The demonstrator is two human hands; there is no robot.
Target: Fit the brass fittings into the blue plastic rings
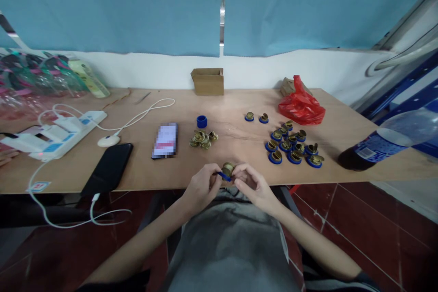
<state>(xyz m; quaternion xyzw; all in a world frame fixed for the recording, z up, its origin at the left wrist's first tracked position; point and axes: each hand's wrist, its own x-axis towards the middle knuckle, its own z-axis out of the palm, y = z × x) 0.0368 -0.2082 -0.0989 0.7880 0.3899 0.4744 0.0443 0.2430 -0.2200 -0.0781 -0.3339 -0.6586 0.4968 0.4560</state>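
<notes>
Both hands meet at the near edge of the wooden table [239,100], just above the lap. Left hand [201,188] pinches a blue ring [224,175] between thumb and fingertips, fingers curled tight; right hand [251,185] is closed around a brass fitting [228,168], only its top showing. Ring and fitting touch or nearly so (too small to tell whether the ring is seated). Judged step: pressing the blue ring onto the brass piece; it would go best with the ring held square to the fitting and the brass gripped steady, close over the table. Bare brass pieces sit in a small pile [203,138] mid-table, a loose blue ring [201,121] just beyond. To the right, a cluster of ringed fittings [293,148], near a red plastic bag [301,105].
</notes>
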